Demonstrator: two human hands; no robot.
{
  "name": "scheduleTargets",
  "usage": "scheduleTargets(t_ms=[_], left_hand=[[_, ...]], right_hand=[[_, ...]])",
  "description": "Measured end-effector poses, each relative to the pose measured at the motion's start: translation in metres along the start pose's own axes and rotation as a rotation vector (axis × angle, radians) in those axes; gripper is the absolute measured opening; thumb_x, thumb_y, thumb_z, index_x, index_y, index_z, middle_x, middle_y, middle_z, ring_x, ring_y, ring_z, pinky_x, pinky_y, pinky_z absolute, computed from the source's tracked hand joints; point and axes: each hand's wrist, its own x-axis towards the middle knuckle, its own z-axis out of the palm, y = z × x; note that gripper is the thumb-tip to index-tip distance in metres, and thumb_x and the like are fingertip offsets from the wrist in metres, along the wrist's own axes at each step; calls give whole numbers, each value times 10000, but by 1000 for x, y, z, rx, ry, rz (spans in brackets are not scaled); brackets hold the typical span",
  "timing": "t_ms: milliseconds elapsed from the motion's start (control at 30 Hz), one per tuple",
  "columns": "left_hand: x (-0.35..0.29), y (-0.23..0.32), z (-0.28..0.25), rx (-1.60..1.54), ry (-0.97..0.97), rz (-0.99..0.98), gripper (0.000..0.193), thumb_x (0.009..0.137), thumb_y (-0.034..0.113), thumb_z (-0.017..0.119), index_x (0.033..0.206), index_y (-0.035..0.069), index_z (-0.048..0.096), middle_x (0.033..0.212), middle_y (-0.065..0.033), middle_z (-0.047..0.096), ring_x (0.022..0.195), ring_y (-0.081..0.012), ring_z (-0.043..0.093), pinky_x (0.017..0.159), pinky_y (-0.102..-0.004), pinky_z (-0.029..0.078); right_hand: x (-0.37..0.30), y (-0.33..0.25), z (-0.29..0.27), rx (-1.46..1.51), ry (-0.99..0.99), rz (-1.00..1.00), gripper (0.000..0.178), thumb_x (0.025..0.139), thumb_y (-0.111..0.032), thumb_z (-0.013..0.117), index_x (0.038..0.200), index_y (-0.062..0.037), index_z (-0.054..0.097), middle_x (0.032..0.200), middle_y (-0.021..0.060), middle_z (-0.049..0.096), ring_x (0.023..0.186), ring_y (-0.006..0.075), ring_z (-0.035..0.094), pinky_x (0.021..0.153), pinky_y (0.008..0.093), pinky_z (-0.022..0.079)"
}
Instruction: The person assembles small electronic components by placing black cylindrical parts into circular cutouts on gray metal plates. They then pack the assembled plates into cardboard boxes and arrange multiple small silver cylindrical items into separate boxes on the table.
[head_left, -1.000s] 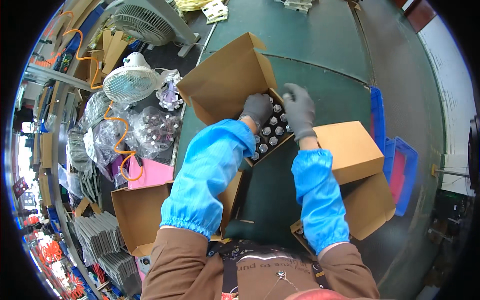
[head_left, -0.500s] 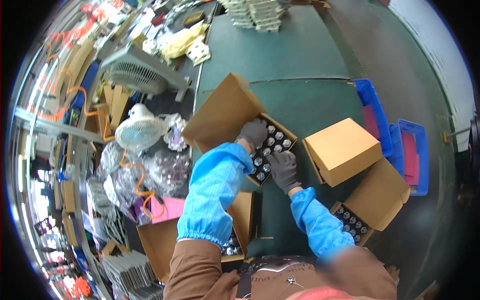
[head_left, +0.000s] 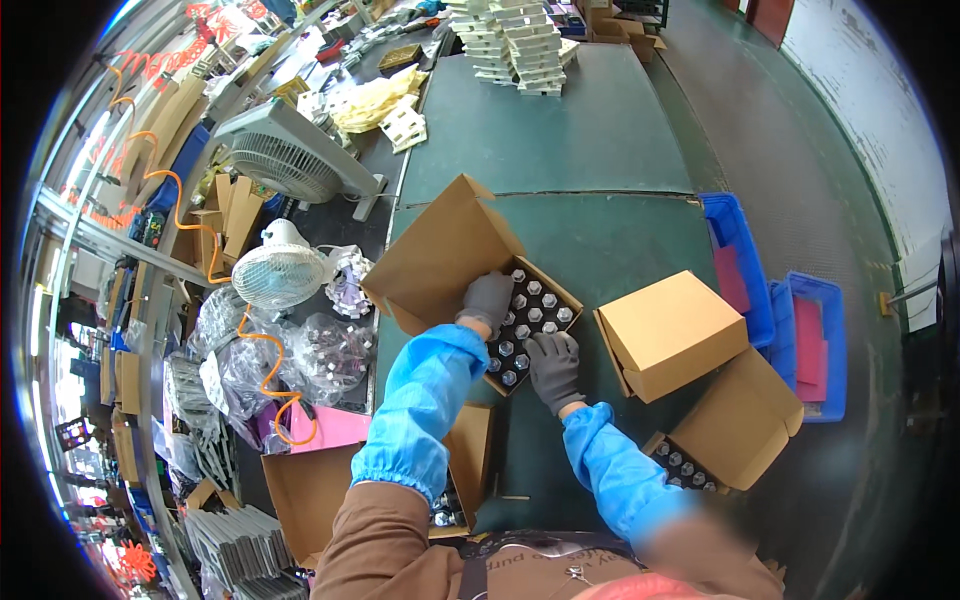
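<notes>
An opened cardboard box stands on the green table, its lid raised to the left. Rows of dark pieces with shiny hexagonal tops stand upright inside it. My left hand, in a grey glove, is at the box's left side by the lid, closed along the inner edge. At the near right side, my right hand, also gloved, bends its fingers over the box's rim beside the hexagonal tops. Its fingertips are partly hidden.
To the right are a closed cardboard box, another open one holding similar pieces, and blue bins. Another open box lies near my left arm. Fans and bagged parts stand left; stacked pale trays stand far.
The whole view has shifted, so the boxes sit lower in it. My left hand has drawn slightly back toward the lid, baring more hexagonal tops. My right hand stays at the box's right edge.
</notes>
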Motion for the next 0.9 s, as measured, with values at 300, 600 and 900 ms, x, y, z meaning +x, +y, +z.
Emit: scheduleTargets(t_ms=[300, 600, 900], left_hand=[[-33, 9, -35, -36, 158, 40, 319, 851, 62, 578, 1155, 113, 661, 1254, -126, 614, 1131, -326, 628, 870, -440, 562], [-135, -65, -63, 99, 498, -141, 531, 849, 297, 674, 1341, 130, 564, 1424, -153, 522, 1385, -375, 400, 1155, -519, 308], [-123, -107, 14, -258, 78, -251, 733, 902, 515, 634, 1446, 60, 453, 1492, -212, 449, 1420, -418, 343, 1162, -462, 321]], right_hand=[[-3, -2, 4, -10, 39, 1, 298, 806, -166, 622, 1100, -137, 658, 1129, 79, 626, 1109, 291, 555, 1038, 464, 369], [2, -3, 2, -101, 42, -16, 196, 845, -201, 596, 1033, -177, 647, 1021, 11, 625, 968, 214, 583, 968, 405, 401], [15, 1, -49, 67, -242, -371, 395, 838, -268, 713, 1202, -150, 616, 1123, 88, 639, 1094, 234, 607, 1042, 426, 388]])
